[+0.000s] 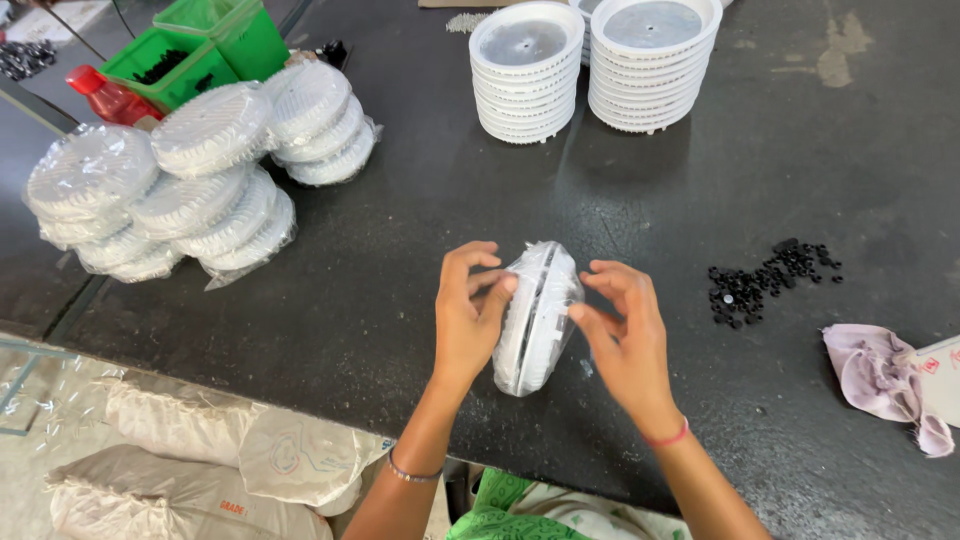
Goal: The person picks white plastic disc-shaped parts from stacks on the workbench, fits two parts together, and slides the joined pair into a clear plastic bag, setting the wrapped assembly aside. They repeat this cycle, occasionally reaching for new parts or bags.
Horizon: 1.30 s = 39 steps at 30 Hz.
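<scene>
Bagged white discs [537,318], on edge, between left hand [468,318], right hand [625,338]

White plastic discs [538,318] in glossy film

The desk [800,200] is dark grey, almost black, with a pale tan smear near its far edge. The bagged disc [538,318] between the hands is white with fine ribbing under clear film. The wrapped packs [190,180] are white and ribbed. The stacked discs [595,65] are white with grey centres. The bins [200,45] are bright green, the bottle [105,97] red, the small beads [765,280] black, the cloth [880,385] pale pink.
</scene>
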{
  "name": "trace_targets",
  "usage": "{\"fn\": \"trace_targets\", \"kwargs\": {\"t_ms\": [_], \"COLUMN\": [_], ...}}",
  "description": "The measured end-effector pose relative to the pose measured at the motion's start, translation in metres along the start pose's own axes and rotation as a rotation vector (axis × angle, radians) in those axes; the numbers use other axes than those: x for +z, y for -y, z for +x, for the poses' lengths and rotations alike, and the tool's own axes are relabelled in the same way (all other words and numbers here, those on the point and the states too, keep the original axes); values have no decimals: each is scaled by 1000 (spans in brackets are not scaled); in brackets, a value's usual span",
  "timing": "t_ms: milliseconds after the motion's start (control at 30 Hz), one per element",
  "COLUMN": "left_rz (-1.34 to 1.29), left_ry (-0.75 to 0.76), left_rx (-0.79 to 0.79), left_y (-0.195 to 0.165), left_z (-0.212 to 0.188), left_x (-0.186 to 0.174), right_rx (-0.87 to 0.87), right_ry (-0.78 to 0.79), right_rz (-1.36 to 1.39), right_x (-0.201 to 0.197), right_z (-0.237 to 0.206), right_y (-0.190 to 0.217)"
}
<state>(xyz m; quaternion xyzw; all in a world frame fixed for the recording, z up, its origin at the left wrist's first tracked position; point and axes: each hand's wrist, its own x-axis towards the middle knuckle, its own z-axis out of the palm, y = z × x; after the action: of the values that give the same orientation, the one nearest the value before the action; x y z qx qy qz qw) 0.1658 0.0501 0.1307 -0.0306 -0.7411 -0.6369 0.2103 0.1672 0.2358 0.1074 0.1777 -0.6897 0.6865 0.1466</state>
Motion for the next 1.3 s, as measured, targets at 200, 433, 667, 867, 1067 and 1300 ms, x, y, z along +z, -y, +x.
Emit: {"fn": "trace_targets", "kwargs": {"t_ms": [200, 433, 667, 867, 1067, 1300], "left_rz": [139, 218, 413, 181, -397, -21], "left_ry": [293, 242, 124, -100, -60, 37], "left_rx": [97, 82, 125, 205, -107, 91], "left_y": [-3, -5, -4, 32, 60, 38], "left_z": [-18, -19, -28, -14, -3, -6], "left_x": [-14, -9, -6, -25, -30, -10], "right_rx": [-116, -143, -58, 221, 461, 28], "right_ry": [134, -5, -10, -95, -158, -2], "right_rz": [-437, -443, -361, 271, 543, -116], "right_x": [3, 15, 19, -3, -18, -26], "right_z": [-14, -14, -15, -5, -4, -16], "right_y": [11, 5, -3, -43, -75, -41]}}
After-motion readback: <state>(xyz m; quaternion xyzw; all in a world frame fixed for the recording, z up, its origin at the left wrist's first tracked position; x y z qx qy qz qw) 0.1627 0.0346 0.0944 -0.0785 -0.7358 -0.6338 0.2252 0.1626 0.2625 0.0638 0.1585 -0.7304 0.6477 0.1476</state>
